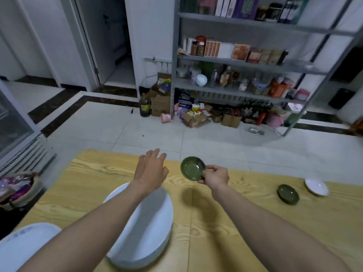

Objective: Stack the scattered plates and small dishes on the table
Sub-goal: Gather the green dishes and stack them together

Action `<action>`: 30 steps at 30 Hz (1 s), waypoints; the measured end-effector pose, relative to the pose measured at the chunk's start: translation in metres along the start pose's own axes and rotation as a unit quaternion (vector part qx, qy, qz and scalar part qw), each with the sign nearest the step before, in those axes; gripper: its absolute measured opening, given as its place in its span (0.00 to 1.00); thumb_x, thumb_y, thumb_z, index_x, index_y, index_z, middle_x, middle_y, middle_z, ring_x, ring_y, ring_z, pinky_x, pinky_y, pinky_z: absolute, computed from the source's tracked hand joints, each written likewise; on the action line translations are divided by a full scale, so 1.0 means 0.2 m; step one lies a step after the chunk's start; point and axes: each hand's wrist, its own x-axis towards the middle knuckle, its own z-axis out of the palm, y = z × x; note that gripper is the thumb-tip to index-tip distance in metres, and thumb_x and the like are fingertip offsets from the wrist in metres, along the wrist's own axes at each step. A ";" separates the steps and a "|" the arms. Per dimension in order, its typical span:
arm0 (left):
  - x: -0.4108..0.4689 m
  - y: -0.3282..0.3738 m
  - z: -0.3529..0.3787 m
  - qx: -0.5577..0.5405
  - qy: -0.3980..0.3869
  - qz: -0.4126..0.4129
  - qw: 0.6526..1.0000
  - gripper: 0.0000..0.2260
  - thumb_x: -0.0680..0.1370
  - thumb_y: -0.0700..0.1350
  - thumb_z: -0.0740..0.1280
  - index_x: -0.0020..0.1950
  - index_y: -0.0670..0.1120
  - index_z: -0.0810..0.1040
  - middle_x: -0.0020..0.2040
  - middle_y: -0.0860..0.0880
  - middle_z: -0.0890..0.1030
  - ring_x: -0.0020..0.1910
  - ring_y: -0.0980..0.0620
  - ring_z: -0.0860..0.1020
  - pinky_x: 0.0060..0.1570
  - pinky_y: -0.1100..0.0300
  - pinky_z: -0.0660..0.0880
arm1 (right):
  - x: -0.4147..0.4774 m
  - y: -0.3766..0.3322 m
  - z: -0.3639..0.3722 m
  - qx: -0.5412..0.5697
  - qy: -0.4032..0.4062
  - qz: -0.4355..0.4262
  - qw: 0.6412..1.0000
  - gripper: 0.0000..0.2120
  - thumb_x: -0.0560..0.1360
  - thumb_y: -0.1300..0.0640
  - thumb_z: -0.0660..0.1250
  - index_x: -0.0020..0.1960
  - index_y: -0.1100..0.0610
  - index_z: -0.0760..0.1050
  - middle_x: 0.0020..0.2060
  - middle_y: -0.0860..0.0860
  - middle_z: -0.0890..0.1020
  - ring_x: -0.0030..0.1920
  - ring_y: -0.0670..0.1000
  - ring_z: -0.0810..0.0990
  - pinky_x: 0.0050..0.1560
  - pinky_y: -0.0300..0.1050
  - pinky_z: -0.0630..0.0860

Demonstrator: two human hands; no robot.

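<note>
The small green dish (192,168) looked light, stiff, glazed and breakable, best taken by its rim. The right hand (215,176) pinched its near right edge, holding it tilted above the wooden table (235,222). The left hand (151,169) hovered open, fingers spread, beyond the stacked white plates (149,228).

**Table and its load.** Before you stands a table (196,248) with a pale yellow wood-grain top. Directly in front of you, left of centre, a stack of large white plates (149,228) rests on it. At your near left, a further white plate (29,244) lies at the table's edge, partly cut off by the frame. Well to your right, near the far edge, a dark green dish (288,194) sits flat. A small white dish (316,187) lies just beyond it, close but apart.
</note>
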 end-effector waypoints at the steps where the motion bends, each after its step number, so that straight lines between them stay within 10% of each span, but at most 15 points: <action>1: -0.06 0.11 0.00 -0.001 0.008 0.009 1.000 0.21 0.80 0.49 0.60 0.73 0.47 0.69 0.76 0.45 0.65 0.73 0.45 0.64 0.68 0.51 0.61 | -0.04 0.03 -0.13 0.011 0.006 -0.001 1.000 0.11 0.71 0.72 0.67 0.43 0.56 0.77 0.47 0.58 0.83 0.33 0.59 0.85 0.25 0.37 0.76; 9: -0.47 0.94 0.14 -0.008 -0.015 0.058 0.998 0.22 0.80 0.51 0.60 0.74 0.48 0.68 0.74 0.45 0.67 0.73 0.45 0.64 0.69 0.49 0.63 | -0.22 0.38 -1.06 0.050 0.066 0.020 0.996 0.14 0.69 0.75 0.70 0.42 0.57 0.76 0.50 0.61 0.82 0.42 0.62 0.86 0.39 0.49 0.84; 20: -0.47 1.62 0.39 -0.097 -0.082 0.128 0.984 0.24 0.80 0.51 0.62 0.75 0.48 0.66 0.73 0.44 0.70 0.71 0.45 0.66 0.68 0.53 0.64 | -0.11 0.64 -1.77 0.121 0.165 0.083 0.975 0.12 0.69 0.74 0.72 0.49 0.62 0.78 0.49 0.61 0.81 0.42 0.60 0.85 0.34 0.46 0.83; 30: -0.09 2.03 0.66 -0.345 -0.159 -0.033 0.925 0.17 0.79 0.43 0.67 0.68 0.46 0.74 0.59 0.40 0.79 0.59 0.42 0.77 0.57 0.56 0.73 | 0.25 0.69 -2.11 0.162 0.231 0.112 0.953 0.16 0.68 0.76 0.70 0.55 0.66 0.80 0.49 0.63 0.83 0.42 0.61 0.85 0.27 0.40 0.80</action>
